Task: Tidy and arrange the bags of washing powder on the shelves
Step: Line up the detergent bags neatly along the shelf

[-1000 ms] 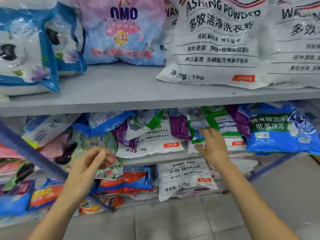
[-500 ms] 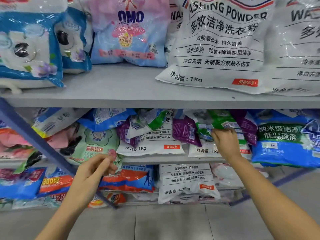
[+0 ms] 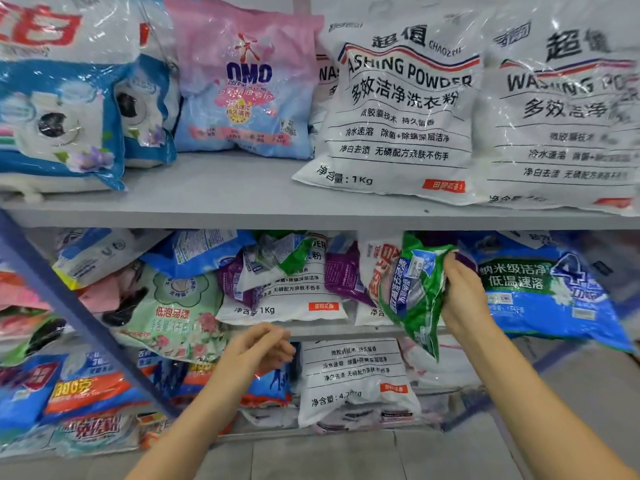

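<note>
- Washing powder bags crowd three grey shelves; the one being handled is a green-and-white bag [image 3: 410,296], which hangs tilted in front of the middle shelf [image 3: 346,330], its lower corner dipping past the shelf edge.
- Right hand [image 3: 462,294] grips this green-and-white bag at its right edge, fingers curled around the crinkled plastic, with the arm reaching up from lower right.
- Left hand [image 3: 258,348] is free of any bag, fingers loosely curled with thumb near fingertips, and hovers in front of the middle shelf's edge, left of the held bag.
- Just right of the gripping hand lies a blue bag with a green label [image 3: 540,289], slanting down toward the right.
- Left of the held bag, purple bags [image 3: 341,275] and a white 1 kg bag [image 3: 284,292] lie jumbled together, with a pale green flowered bag [image 3: 173,306] further left.
- On the top shelf [image 3: 214,188] stand a large white WASHING POWDER bag [image 3: 398,109], a second like it [image 3: 568,116] at the right, a pink and blue OMO bag [image 3: 246,84] and blue bags picturing a washing machine [image 3: 59,123].
- Below, on the bottom level, a bigger white bag [image 3: 356,379] leans beside orange and blue bags [image 3: 90,389].
- A blue diagonal frame bar [image 3: 86,320] crosses the left side.
</note>
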{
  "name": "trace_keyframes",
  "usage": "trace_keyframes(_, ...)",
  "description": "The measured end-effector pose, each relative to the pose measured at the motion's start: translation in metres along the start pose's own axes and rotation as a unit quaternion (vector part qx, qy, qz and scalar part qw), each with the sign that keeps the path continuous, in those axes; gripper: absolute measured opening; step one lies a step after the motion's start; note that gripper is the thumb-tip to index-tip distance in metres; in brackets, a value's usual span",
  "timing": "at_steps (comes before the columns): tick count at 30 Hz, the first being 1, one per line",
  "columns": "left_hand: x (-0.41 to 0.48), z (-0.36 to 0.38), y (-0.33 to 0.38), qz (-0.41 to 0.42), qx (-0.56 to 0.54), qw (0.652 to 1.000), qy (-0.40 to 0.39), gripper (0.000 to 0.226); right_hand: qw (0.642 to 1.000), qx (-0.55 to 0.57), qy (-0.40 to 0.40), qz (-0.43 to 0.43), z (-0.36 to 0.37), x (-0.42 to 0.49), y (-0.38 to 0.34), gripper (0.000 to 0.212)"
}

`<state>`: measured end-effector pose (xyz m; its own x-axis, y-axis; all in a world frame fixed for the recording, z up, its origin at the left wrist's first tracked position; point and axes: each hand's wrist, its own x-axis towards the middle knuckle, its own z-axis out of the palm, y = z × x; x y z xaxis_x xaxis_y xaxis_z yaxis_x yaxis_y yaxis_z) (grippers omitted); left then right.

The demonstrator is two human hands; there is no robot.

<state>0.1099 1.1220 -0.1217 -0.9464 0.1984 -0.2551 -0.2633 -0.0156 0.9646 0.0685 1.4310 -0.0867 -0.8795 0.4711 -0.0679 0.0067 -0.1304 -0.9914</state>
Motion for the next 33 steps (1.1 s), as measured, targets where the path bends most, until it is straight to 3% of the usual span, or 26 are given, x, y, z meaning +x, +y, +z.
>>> trace_keyframes(2, 0.007, 0.025, -0.017, -0.122, -0.109, 0.985, -0.045, 0.043, 0.999, 0.026, -0.027, 0.036, 0.003, -0.018, -0.002, 0.033)
trace_keyframes(6, 0.009, 0.071, -0.049, -0.322, -0.268, 0.9, -0.12, 0.08, 0.989, 0.098, -0.057, 0.092, 0.008, -0.054, -0.016, 0.033)
trace_keyframes(9, 0.003, 0.094, -0.056, -0.344, -0.37, 0.847, -0.163, 0.101, 0.978, 0.138, -0.097, 0.122, 0.014, -0.077, -0.025, 0.038)
trace_keyframes(13, -0.001, 0.099, -0.035, -0.249, -0.537, 0.781, -0.201, 0.11, 0.962, 0.196, -0.138, 0.135, 0.026, -0.093, -0.036, 0.053)
trace_keyframes(15, 0.002, 0.093, -0.018, -0.196, -0.531, 0.803, -0.184, 0.1, 0.957, 0.209, -0.15, 0.132, 0.029, -0.094, -0.04, 0.056)
trace_keyframes(18, 0.008, 0.077, -0.001, -0.129, -0.46, 0.871, -0.112, 0.086, 0.942, 0.232, -0.188, 0.154, 0.028, -0.093, -0.04, 0.049)
trace_keyframes(21, 0.007, 0.055, 0.018, -0.106, -0.41, 0.904, -0.06, 0.077, 0.923, 0.234, -0.255, 0.167, 0.026, -0.09, -0.044, 0.054)
trace_keyframes(25, 0.001, 0.019, 0.042, -0.06, -0.369, 0.927, 0.029, 0.052, 0.932, 0.039, -0.352, 0.077, 0.038, -0.083, -0.057, 0.062)
trace_keyframes(27, -0.002, 0.004, 0.051, -0.017, -0.327, 0.942, 0.075, 0.048, 0.934, -0.06, -0.351, 0.015, 0.048, -0.074, -0.063, 0.07)
trace_keyframes(30, -0.009, -0.012, 0.065, 0.045, -0.26, 0.959, 0.108, 0.05, 0.91, -0.134, -0.382, -0.084, 0.064, -0.07, -0.075, 0.081)
trace_keyframes(33, -0.015, -0.023, 0.079, 0.111, -0.219, 0.96, 0.137, 0.059, 0.914, -0.122, -0.36, -0.143, 0.086, -0.072, -0.082, 0.05)
